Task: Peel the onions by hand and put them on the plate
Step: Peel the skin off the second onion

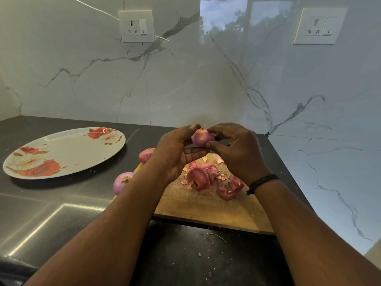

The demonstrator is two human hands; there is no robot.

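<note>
Both hands, left (pixel 175 149) and right (pixel 237 149), pinch onion (pixel 201 138) above cutting board (pixel 208 205); plate (pixel 61 153) left.

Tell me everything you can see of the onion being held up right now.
The held onion is small, round and pink-purple, with a smooth, slightly glossy surface; whether any dry skin remains is hard to tell. It is lifted above the far end of the wooden cutting board, over the loose peels. The left hand cradles it with thumb on top and fingers beneath; the right hand pinches its right side with curled fingertips. Nothing else touches it.
</note>
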